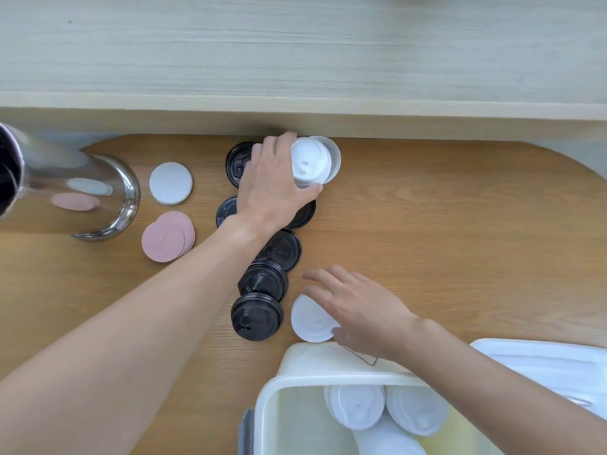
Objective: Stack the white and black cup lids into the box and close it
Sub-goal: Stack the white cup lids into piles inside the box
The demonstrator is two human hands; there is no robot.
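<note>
The worktop [427, 241] looks like smooth wood, the can [98, 195] at the left is shiny metal, the black lids [259, 318] are glossy plastic, and the white lids [310, 162] are dull plastic.

Café-like drinks counter, rounded wooden tabletop [427, 224], scattered takeaway cup lids [282, 249], stacked pink coasters [164, 239], shiny steel container [98, 195]
</note>
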